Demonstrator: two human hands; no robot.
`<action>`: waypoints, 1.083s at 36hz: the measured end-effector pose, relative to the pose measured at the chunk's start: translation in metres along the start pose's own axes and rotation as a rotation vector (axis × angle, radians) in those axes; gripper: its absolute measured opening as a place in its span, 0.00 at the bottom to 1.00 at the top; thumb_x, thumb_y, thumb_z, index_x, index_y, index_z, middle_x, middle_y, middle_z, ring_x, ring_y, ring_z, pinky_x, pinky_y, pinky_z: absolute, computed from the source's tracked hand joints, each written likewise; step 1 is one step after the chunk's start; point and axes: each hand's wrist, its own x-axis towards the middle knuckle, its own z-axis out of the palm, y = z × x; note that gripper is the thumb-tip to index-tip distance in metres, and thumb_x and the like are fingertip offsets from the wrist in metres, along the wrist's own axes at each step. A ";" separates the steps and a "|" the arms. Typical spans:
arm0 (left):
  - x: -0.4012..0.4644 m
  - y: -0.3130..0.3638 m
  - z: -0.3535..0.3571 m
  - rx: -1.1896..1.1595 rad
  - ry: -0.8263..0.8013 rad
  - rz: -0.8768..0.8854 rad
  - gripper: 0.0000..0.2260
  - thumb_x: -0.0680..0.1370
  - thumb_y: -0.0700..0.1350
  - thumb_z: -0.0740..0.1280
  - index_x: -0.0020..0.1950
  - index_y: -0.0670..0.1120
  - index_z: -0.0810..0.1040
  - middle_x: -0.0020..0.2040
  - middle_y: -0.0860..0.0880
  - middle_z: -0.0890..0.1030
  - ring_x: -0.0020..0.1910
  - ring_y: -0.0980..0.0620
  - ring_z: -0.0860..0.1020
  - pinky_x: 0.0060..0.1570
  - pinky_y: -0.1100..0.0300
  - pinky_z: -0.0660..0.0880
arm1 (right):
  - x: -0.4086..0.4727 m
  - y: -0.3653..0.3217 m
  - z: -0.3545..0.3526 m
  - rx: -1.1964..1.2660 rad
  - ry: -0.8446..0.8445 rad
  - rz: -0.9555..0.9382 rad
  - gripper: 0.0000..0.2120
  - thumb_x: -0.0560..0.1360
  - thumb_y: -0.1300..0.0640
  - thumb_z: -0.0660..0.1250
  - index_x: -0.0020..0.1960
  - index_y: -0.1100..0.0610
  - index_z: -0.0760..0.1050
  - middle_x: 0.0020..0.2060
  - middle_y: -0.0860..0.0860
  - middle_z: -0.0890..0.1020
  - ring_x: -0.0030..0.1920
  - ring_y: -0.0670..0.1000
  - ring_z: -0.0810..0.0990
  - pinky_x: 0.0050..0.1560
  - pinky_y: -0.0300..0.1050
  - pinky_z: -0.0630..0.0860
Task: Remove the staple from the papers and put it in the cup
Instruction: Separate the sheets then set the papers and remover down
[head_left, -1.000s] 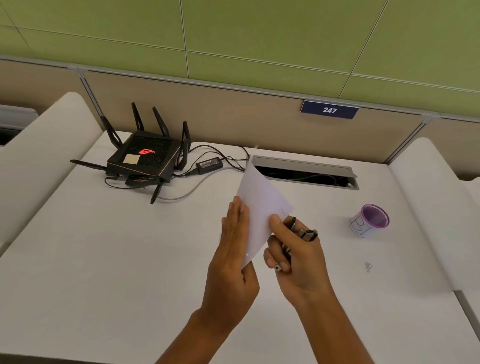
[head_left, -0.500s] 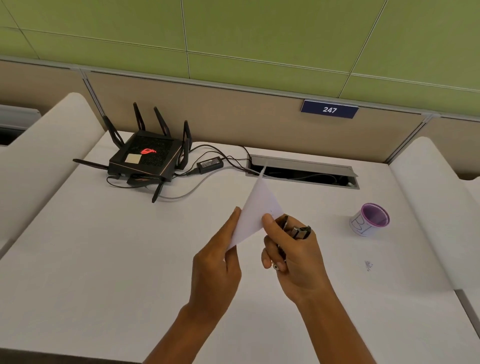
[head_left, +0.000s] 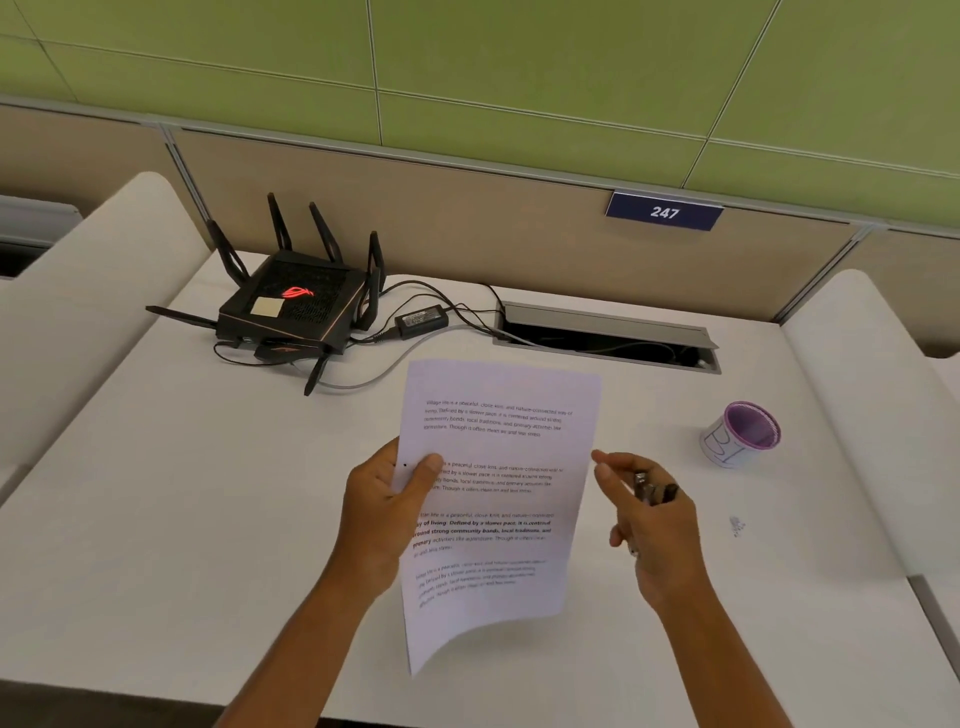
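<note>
Our left hand (head_left: 382, 512) gripped the papers (head_left: 498, 499) by their left edge, printed side up, above the surface (head_left: 156, 519). Our right hand (head_left: 649, 525) curled around a small tool (head_left: 652, 491). The cup (head_left: 740, 434) stood far right.

White desk (head_left: 156, 519) — black router (head_left: 291, 312), power adapter (head_left: 421, 323), purple-rimmed cup (head_left: 740, 434)
</note>
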 end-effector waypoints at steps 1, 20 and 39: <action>0.002 0.000 0.000 -0.016 -0.003 -0.020 0.08 0.83 0.42 0.71 0.59 0.52 0.85 0.52 0.50 0.90 0.50 0.45 0.89 0.45 0.49 0.87 | 0.001 0.002 0.000 -0.009 -0.042 0.020 0.12 0.74 0.53 0.78 0.56 0.53 0.85 0.47 0.46 0.88 0.30 0.50 0.70 0.31 0.47 0.71; 0.058 -0.029 0.006 -0.128 -0.095 -0.208 0.12 0.82 0.42 0.72 0.65 0.47 0.83 0.57 0.46 0.89 0.55 0.42 0.88 0.55 0.41 0.85 | 0.024 0.038 0.015 0.043 -0.019 0.099 0.04 0.76 0.62 0.77 0.50 0.60 0.86 0.37 0.55 0.85 0.26 0.48 0.71 0.26 0.44 0.69; 0.184 -0.084 0.000 0.306 -0.035 -0.106 0.22 0.81 0.38 0.72 0.75 0.50 0.76 0.61 0.49 0.84 0.55 0.47 0.85 0.48 0.56 0.85 | 0.136 0.080 0.085 0.027 0.085 0.297 0.05 0.75 0.58 0.78 0.50 0.56 0.86 0.43 0.55 0.88 0.38 0.52 0.82 0.31 0.44 0.76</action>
